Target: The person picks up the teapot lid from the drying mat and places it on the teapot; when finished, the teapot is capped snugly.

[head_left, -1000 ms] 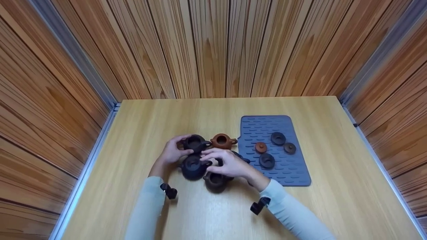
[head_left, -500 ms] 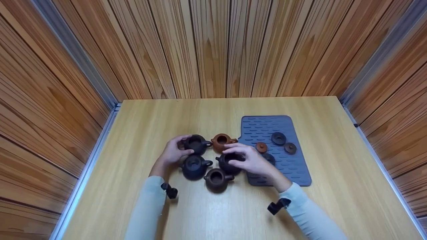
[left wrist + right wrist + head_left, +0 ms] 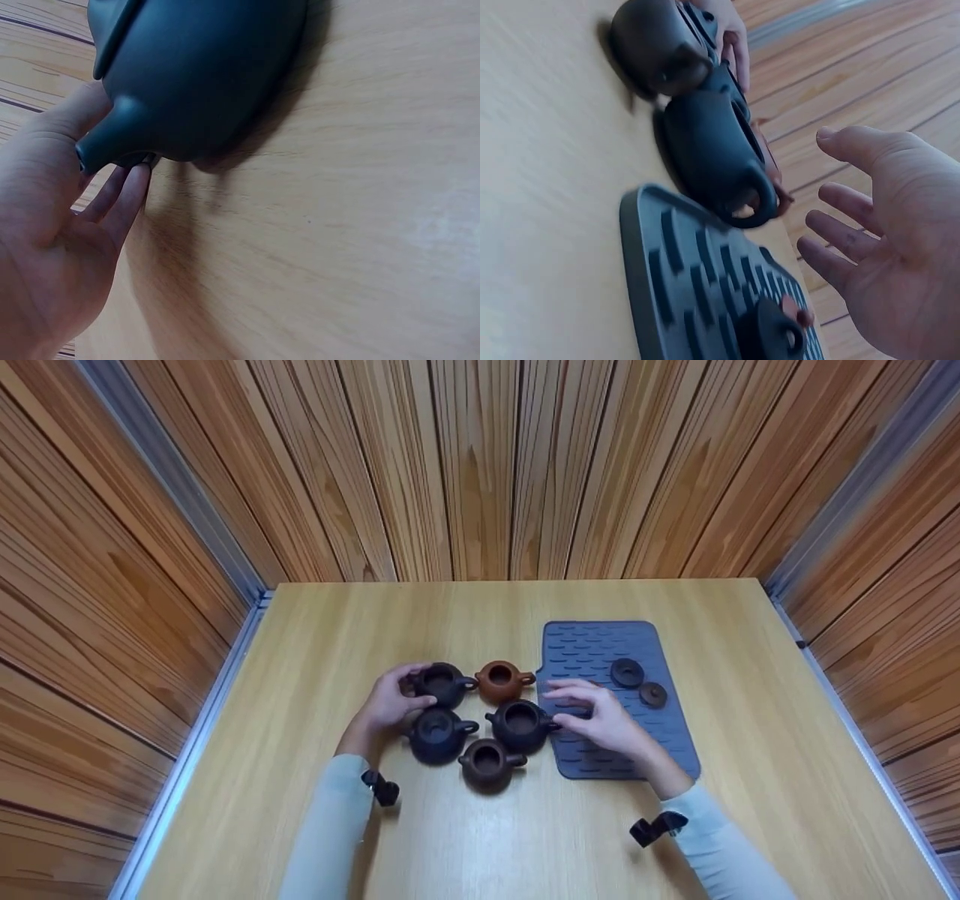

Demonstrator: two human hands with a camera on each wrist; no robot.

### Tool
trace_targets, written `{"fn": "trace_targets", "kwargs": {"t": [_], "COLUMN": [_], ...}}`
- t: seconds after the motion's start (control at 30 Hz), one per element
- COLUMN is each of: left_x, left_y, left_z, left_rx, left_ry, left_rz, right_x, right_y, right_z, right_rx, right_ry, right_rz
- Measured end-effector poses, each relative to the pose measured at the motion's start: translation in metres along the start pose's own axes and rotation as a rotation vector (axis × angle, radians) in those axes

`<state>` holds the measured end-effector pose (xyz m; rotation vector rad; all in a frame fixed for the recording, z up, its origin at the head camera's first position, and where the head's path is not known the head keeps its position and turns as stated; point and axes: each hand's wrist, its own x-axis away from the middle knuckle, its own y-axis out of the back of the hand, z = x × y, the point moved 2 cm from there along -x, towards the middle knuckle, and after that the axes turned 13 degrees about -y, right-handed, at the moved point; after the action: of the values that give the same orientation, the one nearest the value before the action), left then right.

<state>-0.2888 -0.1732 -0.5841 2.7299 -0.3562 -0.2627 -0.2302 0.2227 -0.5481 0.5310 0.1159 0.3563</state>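
My left hand [image 3: 391, 699] grips the sides of an uncovered black teapot [image 3: 440, 684], thumb in front and fingers behind. Just in front of it stands a lidded black teapot [image 3: 437, 737], whose spout hides part of the hand in the left wrist view. My right hand [image 3: 596, 718] hovers over the grey-blue mat [image 3: 600, 769], fingers spread and holding nothing in the right wrist view. Nearest to it is a wide black teapot [image 3: 519, 727], its opening bare. In the right wrist view a dark lid [image 3: 769, 334] and a reddish lid [image 3: 796, 309] lie below the hand.
An uncovered orange-brown teapot [image 3: 501, 682] stands behind the wide black one. A small brown teapot [image 3: 486, 765], also uncovered, is in front. A black lid [image 3: 627, 673] and a brown lid [image 3: 652, 694] lie on the mat. Wood-panelled walls [image 3: 472, 472] surround the table [image 3: 450, 855].
My right hand has moved right, from above the lidded black teapot, across the wide black one, to over the mat, covering two lids. My left hand has stayed on its teapot.
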Motion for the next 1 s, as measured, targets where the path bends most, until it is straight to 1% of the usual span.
{"fn": "trace_targets", "kwargs": {"t": [0.17,0.33,0.57,0.7,0.8,1.0], "left_x": [0.0,0.0,0.0,0.0,0.001,0.0], "left_y": [-0.001,0.0,0.001,0.002,0.002,0.0], "left_z": [0.001,0.002,0.002,0.002,0.001,0.001], "left_rx": [0.009,0.008,0.002,-0.011,-0.019,0.026], "left_ry": [-0.002,-0.01,-0.008,-0.018,-0.027,0.003], "left_rz": [-0.003,0.005,0.002,0.004,0.004,0.006], "right_x": [0.008,0.018,0.031,0.035,0.036,0.036], "right_y": [0.011,0.021,0.031,0.035,0.035,0.034], "right_z": [-0.01,-0.022,-0.035,-0.041,-0.045,-0.052], "right_rx": [-0.028,0.0,-0.018,0.004,0.024,0.028], "right_ry": [-0.042,-0.069,-0.079,-0.087,-0.099,-0.147], "right_rz": [-0.04,-0.086,-0.144,-0.181,-0.19,-0.204]}}
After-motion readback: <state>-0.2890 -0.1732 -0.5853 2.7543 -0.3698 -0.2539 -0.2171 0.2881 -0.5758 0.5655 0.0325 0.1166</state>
